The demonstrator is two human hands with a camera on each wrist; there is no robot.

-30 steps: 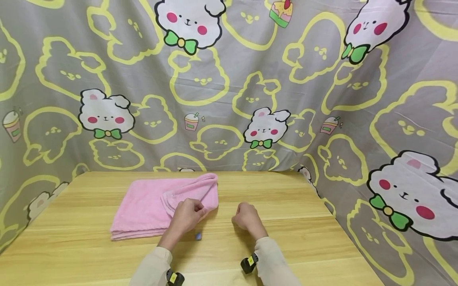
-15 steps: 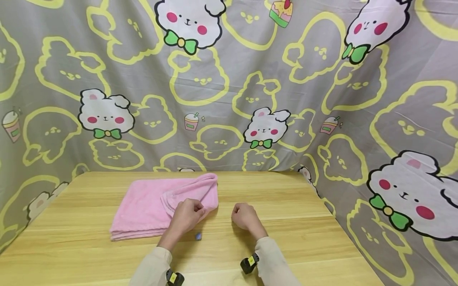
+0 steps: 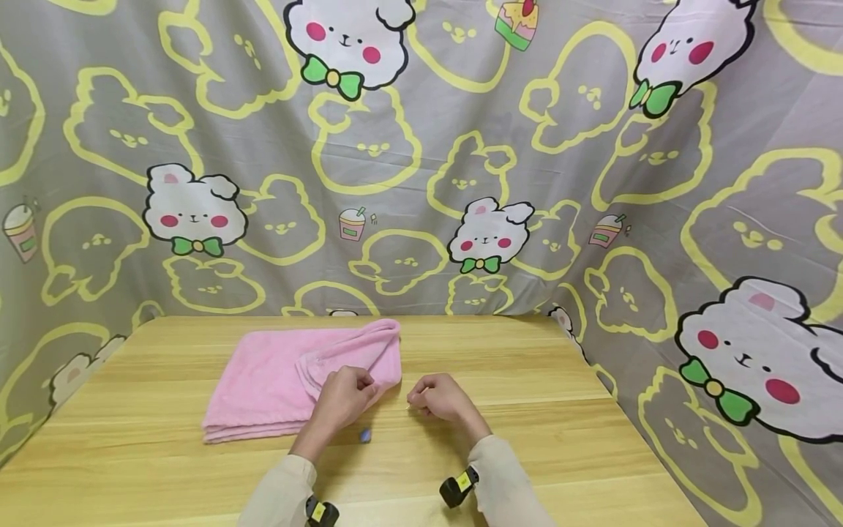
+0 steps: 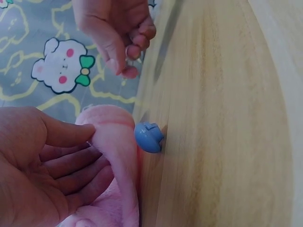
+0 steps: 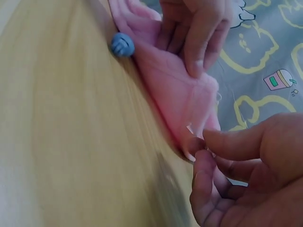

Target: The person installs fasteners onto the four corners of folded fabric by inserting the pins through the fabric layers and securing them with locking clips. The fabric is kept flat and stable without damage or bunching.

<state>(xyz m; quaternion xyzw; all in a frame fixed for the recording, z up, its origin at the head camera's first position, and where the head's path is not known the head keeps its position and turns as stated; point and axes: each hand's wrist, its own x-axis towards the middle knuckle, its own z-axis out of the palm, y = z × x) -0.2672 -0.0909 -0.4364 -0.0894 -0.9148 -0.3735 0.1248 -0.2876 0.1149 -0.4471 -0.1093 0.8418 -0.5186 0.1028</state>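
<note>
A folded pink fleece blanket (image 3: 270, 373) lies on the wooden table, its right corner turned back. My left hand (image 3: 344, 395) pinches the blanket's edge between thumb and fingers. To the right of the blanket, my right hand (image 3: 444, 397) pinches a tiny whitish piece with a thin tip (image 5: 190, 128); its kind cannot be made out and the fingers hide most of it. A small blue mushroom-shaped cap (image 4: 149, 137) with a grooved end rests on the table just in front of the blanket, near my left wrist.
Bare wood of the table (image 3: 527, 454) extends to the right of my hands. A grey curtain (image 3: 395, 161) with yellow outlines and white rabbit faces hangs behind and along both sides. Each sleeve carries a small black wrist camera (image 3: 459, 487).
My right hand has moved slightly left toward the blanket and turned, so the tiny whitish piece at its fingertips shows. The left hand, blanket and blue cap stay in place.
</note>
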